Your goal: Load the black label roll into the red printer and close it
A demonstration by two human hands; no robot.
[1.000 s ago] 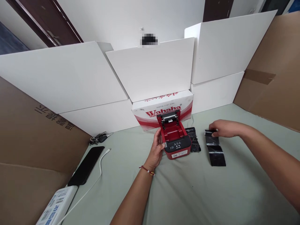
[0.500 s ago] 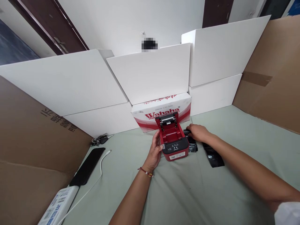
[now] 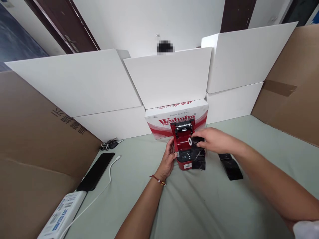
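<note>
A small red-and-black label printer (image 3: 183, 142) stands on the cloth with its lid raised and its inner bay showing. My left hand (image 3: 169, 157) grips the printer's left side, thumb on the front corner. Between the fingers of my right hand (image 3: 211, 139) is a black roll (image 3: 196, 141) with a white core, held over the right part of the open bay. A loose black strip (image 3: 198, 161) hangs from the roll across the printer's front right. Another black strip (image 3: 230, 167) lies on the cloth below my right forearm.
Behind the printer is a white-and-red carton (image 3: 159, 124), backed by white panels (image 3: 171, 78). Brown cardboard (image 3: 32, 132) walls the left side. Along it lie keys (image 3: 109, 144), a black phone (image 3: 96, 171), a white cable (image 3: 109, 172) and a white power strip (image 3: 62, 215).
My right hand has lifted the black roll from beside the printer and moved it left over the open bay. My left hand stays on the printer. The view has shifted slightly.
</note>
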